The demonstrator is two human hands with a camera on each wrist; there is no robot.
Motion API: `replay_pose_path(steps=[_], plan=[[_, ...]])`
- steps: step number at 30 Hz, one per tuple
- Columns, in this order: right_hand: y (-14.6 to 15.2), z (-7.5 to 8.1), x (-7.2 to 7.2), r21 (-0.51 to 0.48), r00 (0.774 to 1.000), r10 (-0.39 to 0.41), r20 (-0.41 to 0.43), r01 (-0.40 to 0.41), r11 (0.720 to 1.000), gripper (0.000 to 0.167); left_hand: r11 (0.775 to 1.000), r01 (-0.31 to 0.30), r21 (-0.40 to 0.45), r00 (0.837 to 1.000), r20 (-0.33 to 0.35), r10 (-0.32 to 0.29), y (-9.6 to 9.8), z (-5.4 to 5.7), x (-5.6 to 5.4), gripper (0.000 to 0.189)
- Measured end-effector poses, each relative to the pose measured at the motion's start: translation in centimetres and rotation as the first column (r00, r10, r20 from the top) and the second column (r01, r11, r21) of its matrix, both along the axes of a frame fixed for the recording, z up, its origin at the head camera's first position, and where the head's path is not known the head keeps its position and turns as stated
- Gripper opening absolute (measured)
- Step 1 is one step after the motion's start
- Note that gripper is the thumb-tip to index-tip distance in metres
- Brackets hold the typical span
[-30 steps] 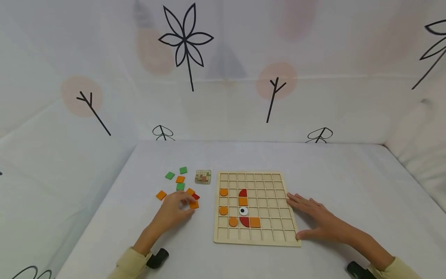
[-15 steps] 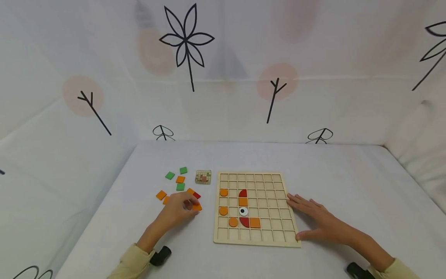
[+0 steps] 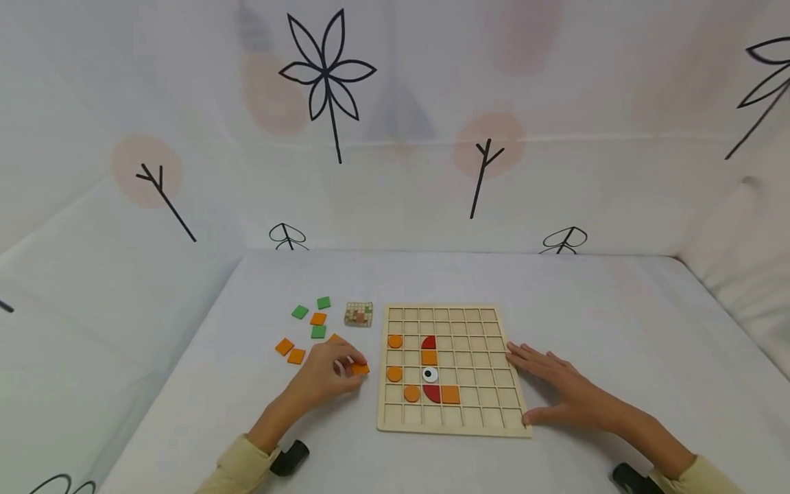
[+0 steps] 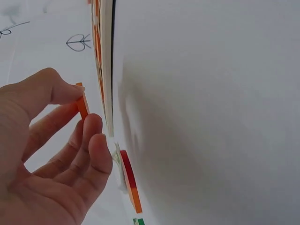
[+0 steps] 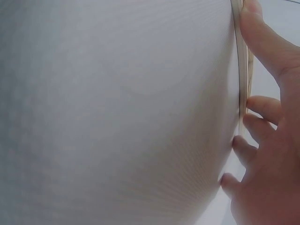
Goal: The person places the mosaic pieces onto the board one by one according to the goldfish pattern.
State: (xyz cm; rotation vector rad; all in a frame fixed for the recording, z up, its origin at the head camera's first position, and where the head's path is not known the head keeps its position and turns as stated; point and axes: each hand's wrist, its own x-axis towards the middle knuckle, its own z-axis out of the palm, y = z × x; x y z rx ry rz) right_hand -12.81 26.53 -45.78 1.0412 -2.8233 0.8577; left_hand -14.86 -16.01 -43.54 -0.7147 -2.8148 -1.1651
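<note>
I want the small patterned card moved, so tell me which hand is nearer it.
Left. The left hand, pinching an orange tile, is on the person's side of the card; the right hand is farther off, across the board, touching its right edge.

The white table (image 3: 617, 309) carries a gridded board (image 3: 472, 359), a patterned card (image 3: 358, 314) and loose tiles (image 3: 296, 356).

orange tile (image 3: 361, 369): partly hidden by left hand (image 3: 324, 370) | card (image 3: 358, 314): details too small
</note>
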Motion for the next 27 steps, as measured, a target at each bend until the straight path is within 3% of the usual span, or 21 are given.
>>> replay_pose_path(steps=[16,27], plan=[[-0.1,0.1,-0.1,0.012,0.999,-0.023,0.037,0.022,1.000,0.089,0.983,0.174,0.053,0.985,0.002,-0.175,3.9,1.1,0.2,0.016],[0.0,0.0,0.0,0.007,1.000,-0.008,0.002,0.008,1.000,0.088,0.953,0.293,0.075,0.953,0.052,-0.297,7.5,1.4,-0.1,0.016]])
